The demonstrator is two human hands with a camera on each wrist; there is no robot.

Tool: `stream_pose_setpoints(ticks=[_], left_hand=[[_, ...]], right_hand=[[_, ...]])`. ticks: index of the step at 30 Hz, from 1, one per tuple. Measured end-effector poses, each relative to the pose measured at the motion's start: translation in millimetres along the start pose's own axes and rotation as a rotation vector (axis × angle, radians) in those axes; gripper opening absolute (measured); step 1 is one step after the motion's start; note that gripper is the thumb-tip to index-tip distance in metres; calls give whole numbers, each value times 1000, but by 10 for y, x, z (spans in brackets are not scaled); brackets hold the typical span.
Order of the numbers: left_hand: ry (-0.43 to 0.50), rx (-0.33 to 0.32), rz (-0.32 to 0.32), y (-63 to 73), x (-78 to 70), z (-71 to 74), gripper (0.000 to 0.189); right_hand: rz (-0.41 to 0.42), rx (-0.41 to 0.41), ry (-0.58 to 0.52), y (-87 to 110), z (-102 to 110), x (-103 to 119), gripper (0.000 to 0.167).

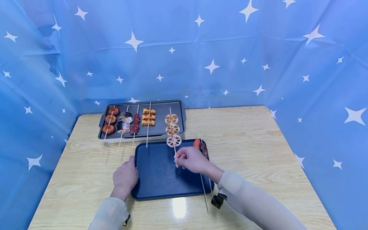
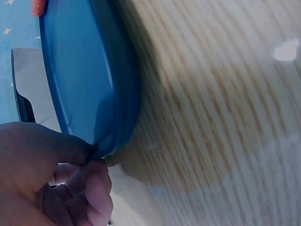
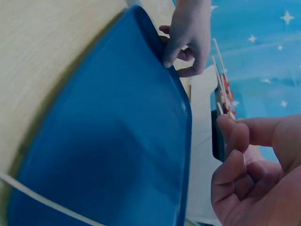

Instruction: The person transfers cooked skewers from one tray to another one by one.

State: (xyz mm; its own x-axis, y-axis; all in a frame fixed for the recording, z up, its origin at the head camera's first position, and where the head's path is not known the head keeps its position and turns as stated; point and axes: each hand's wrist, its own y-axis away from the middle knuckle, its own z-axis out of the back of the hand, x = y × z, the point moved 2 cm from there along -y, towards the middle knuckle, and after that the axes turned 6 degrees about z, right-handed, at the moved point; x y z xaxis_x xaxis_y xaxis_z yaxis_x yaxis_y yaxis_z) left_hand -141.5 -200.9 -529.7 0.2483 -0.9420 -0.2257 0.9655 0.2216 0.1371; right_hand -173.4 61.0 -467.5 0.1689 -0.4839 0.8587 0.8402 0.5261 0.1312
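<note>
My right hand [image 1: 191,159] pinches the bare stick of a lotus root skewer [image 1: 172,130] between thumb and fingertips. The three lotus slices reach from the dark grill pan [image 1: 163,129] to the back rim of a blue tray [image 1: 155,171]. At the tray's left side my left hand [image 1: 125,176] grips the rim; the left wrist view shows its thumb [image 2: 75,148] on top and fingers curled below. Partly hidden behind my right hand, a sausage skewer [image 1: 197,143] and a dark meat skewer [image 1: 204,150] lie along the tray's right side.
On the grill pan's left part lie a skewer of round brown slices [image 1: 111,119], a fish-like skewer [image 1: 124,122], a red meat skewer [image 1: 135,124] and a yellow tofu-like skewer [image 1: 148,117]. Their sticks overhang its front. A starry blue curtain [image 1: 176,74] surrounds the wooden table [image 1: 250,146].
</note>
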Motion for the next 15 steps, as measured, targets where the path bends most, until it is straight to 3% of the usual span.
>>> stream_pose_setpoints(ticks=[15], left_hand=[[3, -11, -8, 18, -2, 14, 28]], right_hand=[[-8, 54, -61, 453, -133, -166, 6]])
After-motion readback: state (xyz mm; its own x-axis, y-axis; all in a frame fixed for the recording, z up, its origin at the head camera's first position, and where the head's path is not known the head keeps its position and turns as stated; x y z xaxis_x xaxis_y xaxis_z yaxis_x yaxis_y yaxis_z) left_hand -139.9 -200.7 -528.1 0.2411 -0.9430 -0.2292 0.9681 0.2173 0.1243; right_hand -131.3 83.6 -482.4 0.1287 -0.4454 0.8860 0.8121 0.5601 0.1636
